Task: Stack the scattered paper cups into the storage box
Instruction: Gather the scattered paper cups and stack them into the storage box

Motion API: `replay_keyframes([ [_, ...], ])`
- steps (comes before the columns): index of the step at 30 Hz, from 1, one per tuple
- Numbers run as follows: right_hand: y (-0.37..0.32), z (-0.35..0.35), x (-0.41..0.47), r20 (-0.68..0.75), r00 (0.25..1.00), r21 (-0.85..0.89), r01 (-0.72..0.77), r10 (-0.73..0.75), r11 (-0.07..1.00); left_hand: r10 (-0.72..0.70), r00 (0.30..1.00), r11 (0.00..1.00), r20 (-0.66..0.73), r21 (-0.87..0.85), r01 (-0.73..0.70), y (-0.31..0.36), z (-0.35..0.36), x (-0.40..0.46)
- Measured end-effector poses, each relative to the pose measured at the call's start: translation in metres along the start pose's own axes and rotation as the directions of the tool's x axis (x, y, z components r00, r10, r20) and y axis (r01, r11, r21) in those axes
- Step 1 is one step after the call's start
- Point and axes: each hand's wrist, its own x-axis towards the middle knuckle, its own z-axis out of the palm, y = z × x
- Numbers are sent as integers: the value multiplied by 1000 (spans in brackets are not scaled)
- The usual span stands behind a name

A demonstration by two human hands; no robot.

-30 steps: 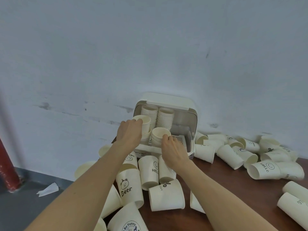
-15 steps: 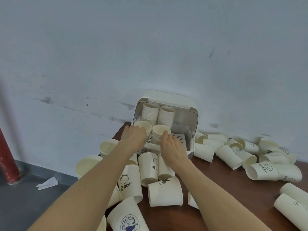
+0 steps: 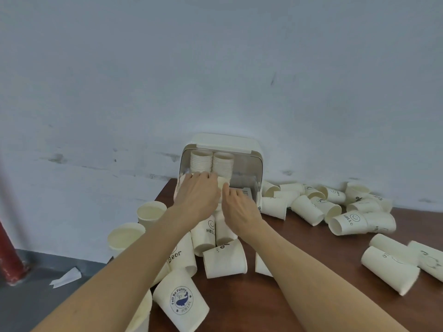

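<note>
Paper cups point(image 3: 224, 259) lay scattered over the table point(image 3: 311, 295); two stacks stood in the storage box point(image 3: 257, 161). My left hand point(image 3: 197, 196) covered a cup at its mouth, grip unclear; my right hand point(image 3: 236, 207) pinched another's rim. Light, crushable, I judged: hold sidewalls gently.
</note>
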Motion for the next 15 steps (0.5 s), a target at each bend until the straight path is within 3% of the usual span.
replay_keyframes([
  [7,9,-34,-45,17,1000,-112,21,-19,994,4,1000,992,-19,-124,-7,36,-30,-20],
  [15,30,-71,-111,8,996,-170,-85,87,982,38,999,969,31,-246,-29,85,-42,-55],
])
